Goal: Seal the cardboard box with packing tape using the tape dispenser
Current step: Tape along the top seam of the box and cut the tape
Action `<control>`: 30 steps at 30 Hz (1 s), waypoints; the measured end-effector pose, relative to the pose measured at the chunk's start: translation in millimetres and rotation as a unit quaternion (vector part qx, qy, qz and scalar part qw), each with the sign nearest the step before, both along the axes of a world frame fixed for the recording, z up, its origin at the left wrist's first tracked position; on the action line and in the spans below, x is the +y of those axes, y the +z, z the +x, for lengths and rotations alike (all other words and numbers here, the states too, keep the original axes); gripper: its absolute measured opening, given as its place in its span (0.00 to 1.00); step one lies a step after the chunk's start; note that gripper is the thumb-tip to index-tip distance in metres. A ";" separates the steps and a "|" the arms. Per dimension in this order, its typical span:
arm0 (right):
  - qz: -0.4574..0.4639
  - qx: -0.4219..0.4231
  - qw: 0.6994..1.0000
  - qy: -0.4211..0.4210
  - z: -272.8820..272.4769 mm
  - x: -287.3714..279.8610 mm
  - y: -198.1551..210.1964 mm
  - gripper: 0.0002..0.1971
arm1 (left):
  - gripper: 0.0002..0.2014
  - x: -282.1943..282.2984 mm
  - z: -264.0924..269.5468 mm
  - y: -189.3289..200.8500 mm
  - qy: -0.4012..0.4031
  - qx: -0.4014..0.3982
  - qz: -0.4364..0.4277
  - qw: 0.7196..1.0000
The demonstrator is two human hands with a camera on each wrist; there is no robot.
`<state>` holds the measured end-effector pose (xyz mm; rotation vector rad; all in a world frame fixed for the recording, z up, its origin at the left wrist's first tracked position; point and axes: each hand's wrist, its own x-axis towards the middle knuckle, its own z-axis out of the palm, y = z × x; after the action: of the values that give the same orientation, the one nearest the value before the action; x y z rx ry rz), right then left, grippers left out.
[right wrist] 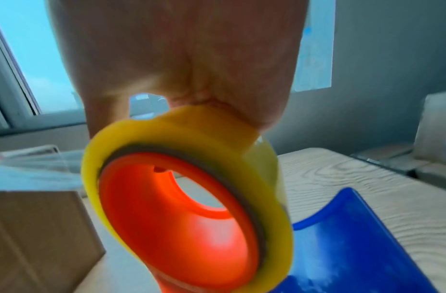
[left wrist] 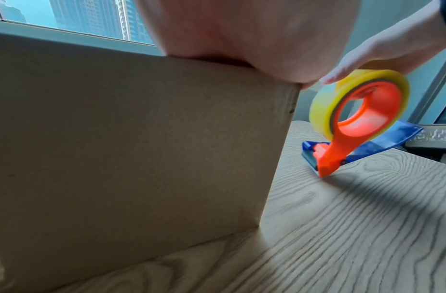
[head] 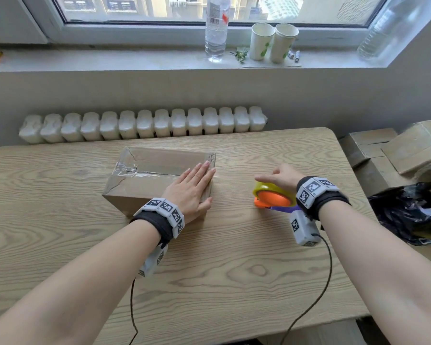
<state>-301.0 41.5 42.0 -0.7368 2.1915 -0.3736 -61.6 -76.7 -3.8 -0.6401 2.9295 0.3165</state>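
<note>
Head view shows the cardboard box (head: 159, 178) lying on the wooden tabletop (head: 209, 270), left of centre, with the left hand (head: 189, 190) spread flat on its right end, fingers straight, pressing the flaps down. A strip of clear tape already runs along the top seam from the left end, wrinkled there; whether it reaches the right edge is hidden under the palm.

The right hand (head: 281, 176) is just to the right of the box, fingers curled over the yellow tape roll (head: 268, 188) of the tape dispenser (head: 274, 199). In the left wrist view the dispenser's orange nose touches the tabletop while its blue handle (left wrist: 392, 138) juts out behind. The right wrist view confirms the grasp: thumb and fingers clamp the roll from above.

Judging from this, the step in hand is working the dispenser beside the box, either picking it up for another strip or setting it down after one; the pictures alone do not settle which. If more sealing remains, the next move calls for bringing the dispenser's nose to the box's right end, anchoring tape over the edge, and drawing it along the seam while the left hand keeps the flaps level. Gripping only the roll may hinder unwinding, so shifting to the handle seems wise.
</note>
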 end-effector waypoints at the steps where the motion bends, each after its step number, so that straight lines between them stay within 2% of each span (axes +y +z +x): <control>1: 0.007 0.000 1.000 -0.005 -3.9 3.8 0.2 0.18 | 0.41 -0.1 -1.2 0.5 0.000 0.000 0.001 1.000; 3: 0.000 -0.007 1.000 -0.018 -7.2 5.8 2.7 0.16 | 0.41 0.2 -3.0 1.1 0.003 -0.001 -0.001 1.000; 6: -0.006 -0.015 1.000 -0.026 -6.3 5.8 9.2 0.20 | 0.41 4.1 -5.8 4.0 -0.005 0.002 -0.015 1.000; 10: 0.013 -0.032 0.999 -0.013 -3.8 9.7 17.3 0.11 | 0.41 9.4 -11.1 8.7 -0.020 0.013 -0.004 1.000; 13: -0.024 -0.038 0.999 -0.021 -1.3 12.3 23.3 0.09 | 0.40 7.5 -8.9 7.2 -0.019 0.015 0.006 1.000; 17: -0.029 0.012 0.999 -0.042 -4.7 21.6 23.2 0.20 | 0.40 4.1 -9.0 4.9 -0.036 0.006 0.008 0.999; 20: -0.007 0.061 0.995 -0.077 -5.3 30.6 23.6 0.26 | 0.37 3.6 -9.3 6.3 -0.035 0.014 0.014 0.999; 22: -0.002 0.096 0.993 -0.072 -5.0 35.9 24.9 0.28 | 0.38 2.9 -9.0 6.9 -0.044 0.015 0.016 0.999; 27: -0.064 -0.007 0.993 -0.099 -9.1 40.4 34.9 0.22 | 0.37 1.8 -9.8 7.8 -0.045 0.010 0.019 0.999; 29: -0.058 0.004 0.993 -0.107 -11.8 45.8 36.8 0.15 | 0.37 1.7 -9.4 7.3 -0.048 0.005 0.020 0.999; 30: -0.053 0.016 0.992 -0.115 -13.1 49.3 35.3 0.18 | 0.37 1.7 -9.6 6.6 -0.048 0.006 0.020 0.999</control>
<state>-314.0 90.8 77.3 -0.5497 2.3070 -0.6023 -71.2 -75.0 2.7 -0.4920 2.9455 0.3701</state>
